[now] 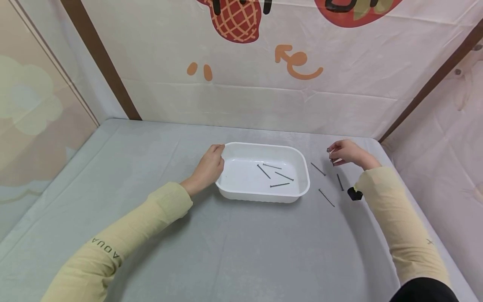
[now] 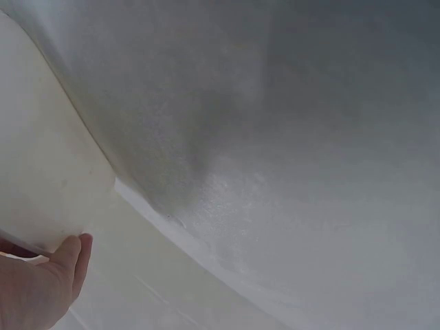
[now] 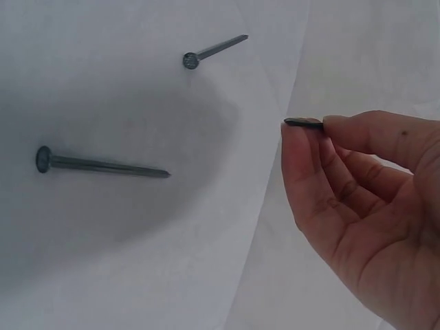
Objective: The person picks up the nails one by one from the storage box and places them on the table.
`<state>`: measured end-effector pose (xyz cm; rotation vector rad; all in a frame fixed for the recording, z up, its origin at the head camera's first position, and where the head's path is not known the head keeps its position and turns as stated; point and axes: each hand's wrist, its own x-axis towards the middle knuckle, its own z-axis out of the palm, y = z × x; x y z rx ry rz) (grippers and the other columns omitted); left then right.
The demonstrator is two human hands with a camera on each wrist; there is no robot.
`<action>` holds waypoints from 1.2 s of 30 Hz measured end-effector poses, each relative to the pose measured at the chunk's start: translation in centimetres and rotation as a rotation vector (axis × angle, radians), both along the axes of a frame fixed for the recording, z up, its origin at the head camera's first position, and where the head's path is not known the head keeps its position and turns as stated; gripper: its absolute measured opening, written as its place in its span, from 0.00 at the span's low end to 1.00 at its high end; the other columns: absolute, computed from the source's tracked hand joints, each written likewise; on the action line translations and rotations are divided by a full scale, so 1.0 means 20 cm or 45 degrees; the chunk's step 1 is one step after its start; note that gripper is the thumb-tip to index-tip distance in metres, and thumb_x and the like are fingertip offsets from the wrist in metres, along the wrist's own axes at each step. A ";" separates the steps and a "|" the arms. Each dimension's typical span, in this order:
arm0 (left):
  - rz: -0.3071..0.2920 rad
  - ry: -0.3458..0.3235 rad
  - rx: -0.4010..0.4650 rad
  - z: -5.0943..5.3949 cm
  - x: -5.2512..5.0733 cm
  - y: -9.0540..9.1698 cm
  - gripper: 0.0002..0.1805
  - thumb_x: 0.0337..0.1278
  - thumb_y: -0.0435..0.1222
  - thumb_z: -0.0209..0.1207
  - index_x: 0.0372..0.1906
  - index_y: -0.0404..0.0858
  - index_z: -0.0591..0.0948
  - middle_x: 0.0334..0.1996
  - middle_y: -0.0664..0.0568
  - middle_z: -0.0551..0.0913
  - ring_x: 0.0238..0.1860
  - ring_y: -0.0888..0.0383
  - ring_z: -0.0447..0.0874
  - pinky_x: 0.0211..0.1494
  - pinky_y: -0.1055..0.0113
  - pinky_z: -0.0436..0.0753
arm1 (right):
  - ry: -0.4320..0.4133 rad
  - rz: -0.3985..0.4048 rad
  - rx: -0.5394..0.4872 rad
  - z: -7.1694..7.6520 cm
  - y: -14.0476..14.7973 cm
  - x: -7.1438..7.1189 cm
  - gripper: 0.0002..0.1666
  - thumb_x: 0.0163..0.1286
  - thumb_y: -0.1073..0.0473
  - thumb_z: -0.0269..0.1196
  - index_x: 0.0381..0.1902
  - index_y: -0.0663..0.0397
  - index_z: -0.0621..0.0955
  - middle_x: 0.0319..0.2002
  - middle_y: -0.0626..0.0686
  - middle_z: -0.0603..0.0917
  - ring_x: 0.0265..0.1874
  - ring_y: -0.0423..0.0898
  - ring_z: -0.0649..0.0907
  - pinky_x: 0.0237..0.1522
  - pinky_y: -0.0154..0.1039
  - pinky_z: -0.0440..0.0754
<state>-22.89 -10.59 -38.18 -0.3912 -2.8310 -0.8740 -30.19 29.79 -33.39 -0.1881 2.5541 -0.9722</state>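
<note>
A white tray [image 1: 241,176] stands mid-table with several nails inside, one of them a nail [image 1: 282,184] near its front wall. The left hand [image 1: 205,170] grips the tray's left rim; in the left wrist view the hand [image 2: 41,285] holds that edge at the lower left. To the right of the tray, the right hand [image 1: 349,153] pinches a nail [image 1: 331,157] above the table. In the right wrist view, the thumb and fingers of the hand [image 3: 364,179] hold the nail [image 3: 304,124]. Two loose nails, a larger one [image 3: 103,166] and another [image 3: 218,49], lie beside it.
Right of the tray on the grey tabletop [image 1: 241,243] lie a nail [image 1: 318,169], a nail [image 1: 340,182] and a nail [image 1: 326,197]. A small black object [image 1: 354,193] shows beside the right sleeve. A printed curtain [image 1: 241,100] hangs behind the table.
</note>
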 end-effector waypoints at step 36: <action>-0.012 -0.012 0.000 0.00 0.00 0.00 0.24 0.61 0.26 0.40 0.63 0.23 0.61 0.60 0.36 0.64 0.61 0.45 0.65 0.63 0.59 0.68 | -0.075 -0.081 0.063 -0.21 0.09 -0.10 0.15 0.55 0.68 0.57 0.39 0.75 0.72 0.25 0.57 0.77 0.21 0.43 0.80 0.27 0.37 0.83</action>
